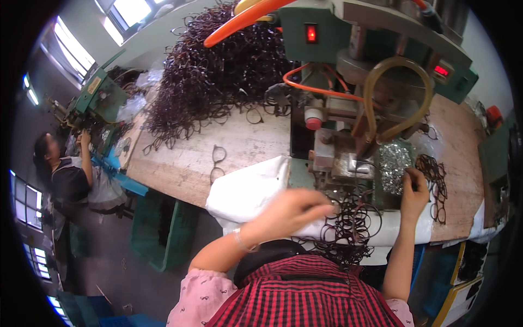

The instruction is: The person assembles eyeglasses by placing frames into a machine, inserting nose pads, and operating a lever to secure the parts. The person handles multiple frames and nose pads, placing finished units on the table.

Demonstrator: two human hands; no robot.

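My left hand is smeared by motion over the white cloth, its fingers pointing right toward a heap of dark eyeglass frames in front of me. What it holds, if anything, does not show. At the right, my right hand has its thumb and fingertips closed together beside a tray of small shiny metal parts. Anything in that pinch is too small to make out. Between and beyond my hands stands a press machine with a metal block at its working point.
A huge pile of dark eyeglass frames covers the bench at the back left. More frames lie at the right. An orange hose hangs overhead. A green crate stands below left. Another person works at a green machine.
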